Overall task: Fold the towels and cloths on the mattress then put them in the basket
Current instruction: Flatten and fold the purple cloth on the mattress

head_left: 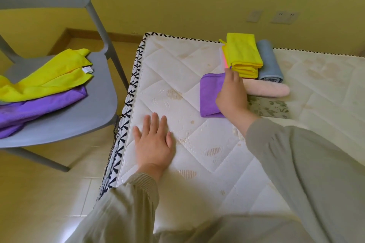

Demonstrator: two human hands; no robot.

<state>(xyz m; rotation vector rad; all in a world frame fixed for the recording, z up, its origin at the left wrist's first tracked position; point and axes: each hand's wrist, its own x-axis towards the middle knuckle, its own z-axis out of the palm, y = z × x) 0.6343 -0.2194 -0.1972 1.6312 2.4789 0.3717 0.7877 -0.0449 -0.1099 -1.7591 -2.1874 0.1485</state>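
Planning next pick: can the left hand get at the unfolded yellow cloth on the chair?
Probably yes. The left hand lies flat and empty near the left edge of the mattress. The unfolded yellow cloth lies uncovered on the chair seat beside that edge, with nothing between them.

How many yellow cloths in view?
2. One crumpled yellow microfibre cloth lies on the grey plastic chair, atop a purple cloth; one folded yellow cloth sits on the white quilted mattress, far side. Others may hide beneath.

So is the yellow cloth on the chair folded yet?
No, unfolded: the yellow cloth lies loose and crumpled across the chair seat, atop a purple cloth.
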